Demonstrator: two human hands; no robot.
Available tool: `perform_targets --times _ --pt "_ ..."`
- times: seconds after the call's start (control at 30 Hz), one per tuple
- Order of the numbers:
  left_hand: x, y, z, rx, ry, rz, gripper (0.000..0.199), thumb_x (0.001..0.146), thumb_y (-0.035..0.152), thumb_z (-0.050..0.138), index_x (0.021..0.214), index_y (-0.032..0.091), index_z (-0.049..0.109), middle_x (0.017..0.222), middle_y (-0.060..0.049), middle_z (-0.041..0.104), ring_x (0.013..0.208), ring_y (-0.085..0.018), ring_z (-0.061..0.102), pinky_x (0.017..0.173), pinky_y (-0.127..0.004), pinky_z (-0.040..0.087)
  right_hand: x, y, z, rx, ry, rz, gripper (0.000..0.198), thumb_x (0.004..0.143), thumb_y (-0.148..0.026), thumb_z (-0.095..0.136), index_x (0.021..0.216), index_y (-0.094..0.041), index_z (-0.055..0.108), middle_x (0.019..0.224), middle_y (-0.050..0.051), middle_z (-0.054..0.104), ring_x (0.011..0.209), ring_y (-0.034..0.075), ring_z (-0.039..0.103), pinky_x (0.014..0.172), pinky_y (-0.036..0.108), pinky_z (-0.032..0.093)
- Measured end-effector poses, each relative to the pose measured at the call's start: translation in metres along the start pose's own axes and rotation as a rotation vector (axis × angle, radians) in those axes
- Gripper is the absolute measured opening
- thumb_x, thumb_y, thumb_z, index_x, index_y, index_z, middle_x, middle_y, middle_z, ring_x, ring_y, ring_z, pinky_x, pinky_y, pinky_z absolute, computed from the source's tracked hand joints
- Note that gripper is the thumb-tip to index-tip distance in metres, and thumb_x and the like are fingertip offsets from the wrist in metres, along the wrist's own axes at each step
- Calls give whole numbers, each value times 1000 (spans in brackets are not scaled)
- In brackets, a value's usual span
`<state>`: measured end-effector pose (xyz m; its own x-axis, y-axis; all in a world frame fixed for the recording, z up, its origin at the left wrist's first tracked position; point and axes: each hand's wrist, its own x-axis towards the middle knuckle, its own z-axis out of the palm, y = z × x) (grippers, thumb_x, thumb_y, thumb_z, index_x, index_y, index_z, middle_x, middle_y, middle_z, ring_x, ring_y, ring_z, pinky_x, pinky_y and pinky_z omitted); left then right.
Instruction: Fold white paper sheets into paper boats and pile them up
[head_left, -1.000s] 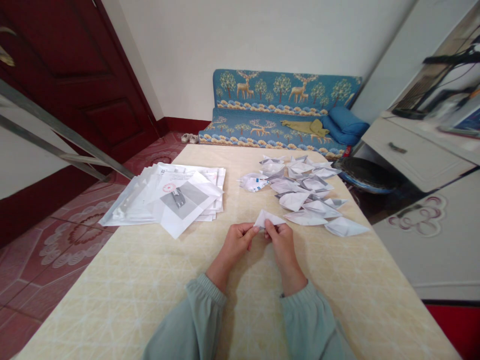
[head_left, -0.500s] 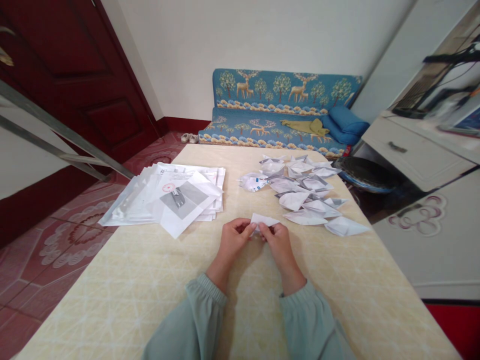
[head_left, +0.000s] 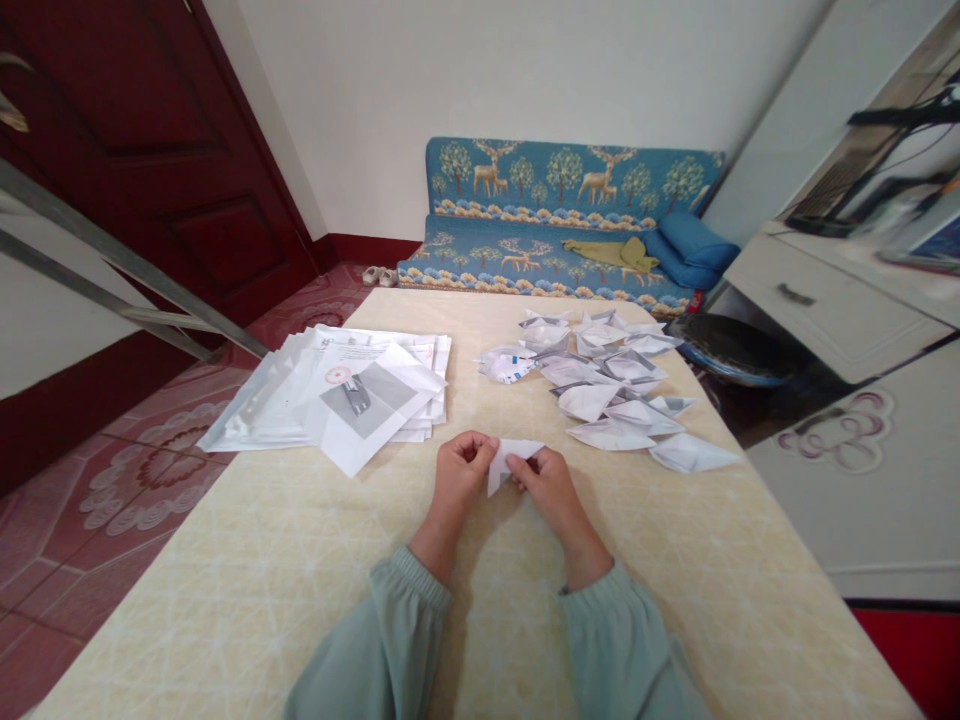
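Between my two hands is a small folded piece of white paper [head_left: 510, 455], held just above the table, with one pointed corner hanging down. My left hand [head_left: 461, 475] pinches its left edge between thumb and fingers. On the other side my right hand [head_left: 551, 485] is closed on the paper, its thumb lying across the front. Several folded paper boats [head_left: 611, 405] stand in a cluster to the right, beyond my right hand. To the left lies a stack of paper sheets [head_left: 382, 345], topped by a turned sheet with a grey printed picture [head_left: 375, 400].
A pale yellow patterned cloth covers the table [head_left: 300, 580]. Behind it stands a blue sofa [head_left: 510, 240] with a deer pattern and a green cloth [head_left: 611, 252]. A white cabinet [head_left: 840, 470] is close on the right, a metal frame [head_left: 150, 270] on the left.
The folded paper has turned in my hands, so a pointed corner now hangs down. My left hand has shifted slightly left, and my right thumb has moved onto the paper's front.
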<state>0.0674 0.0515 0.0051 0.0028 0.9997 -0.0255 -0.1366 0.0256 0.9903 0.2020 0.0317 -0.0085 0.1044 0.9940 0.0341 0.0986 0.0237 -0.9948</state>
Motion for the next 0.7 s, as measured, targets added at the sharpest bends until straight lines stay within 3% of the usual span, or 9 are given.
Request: perform_targets --times 0.2,0.7 --pt "0 -2 -1 37 -73 12 31 74 41 64 63 14 56 51 4 48 47 -7 41 46 -19 31 0 0 0 2 -16 5 22 71 -35 66 63 -15 62 50 -1 58 45 11 49 46 23 38" --pt "0 -5 1 15 -141 17 29 70 41 69 69 13 62 57 2 56 50 -8 46 48 -19 34 -1 -2 0 44 -2 19 25 71 -39 67 65 -15 64 49 -2 56 45 11 48 45 23 36"
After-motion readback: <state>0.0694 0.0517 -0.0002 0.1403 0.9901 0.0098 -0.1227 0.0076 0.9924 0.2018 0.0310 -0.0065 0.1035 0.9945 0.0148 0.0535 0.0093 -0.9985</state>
